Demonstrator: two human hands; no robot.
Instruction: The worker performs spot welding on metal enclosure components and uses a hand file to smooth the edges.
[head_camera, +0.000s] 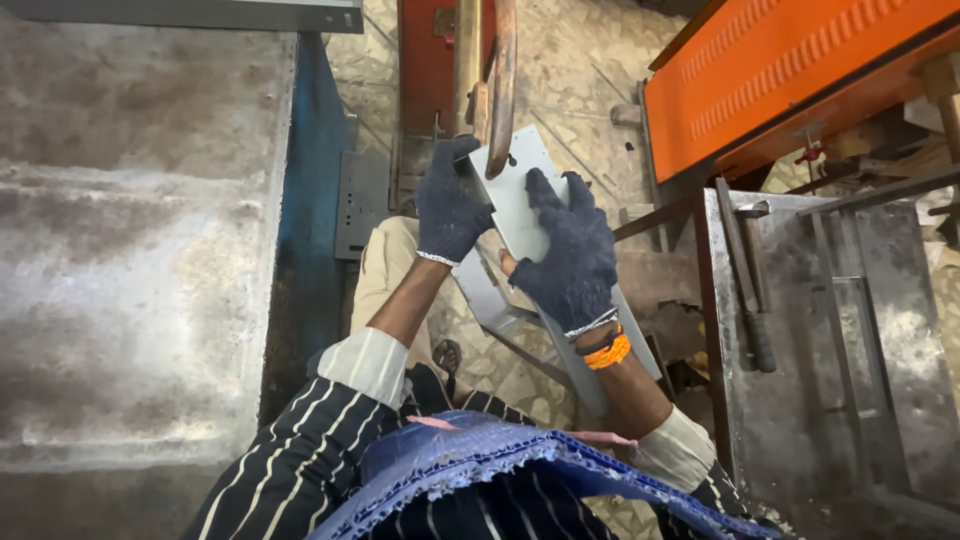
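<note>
Both hands in dark blue knit gloves, coarse weave, white-edged cuffs. Left hand (448, 205) and right hand (570, 255) sit centre frame, both closed on a flat grey sheet-metal plate (512, 195): pale, smooth, matte, square-cornered, tilted with one corner toward top of frame. Left fingers curl over the plate's left edge; right palm lies flat on the lower right face, fingers spread up over it. Firm grip both sides, no gap visible between glove and metal.

A rusty brown curved bar (502, 85) drops from top centre and meets the plate's upper edge; contact point looks touching but partly hidden by the left fingertips.

Below the plate, a longer grey folded metal strip (585, 365) runs diagonally toward lower centre, passing under the right wrist. Orange and black bands (606, 349) on that wrist.

Left half of frame: big worn steel table (130, 260), blotchy, dull grey with dark stains. Blue-painted edge (315, 200) runs beside it.

Upper right: orange ribbed machine cover (790, 65). Right side: second scuffed steel surface (800, 400) with a dark-handled hammer (748, 285) lying on it.

Floor between is cracked pale stone. Striped black-and-white sleeves at bottom of frame
</note>
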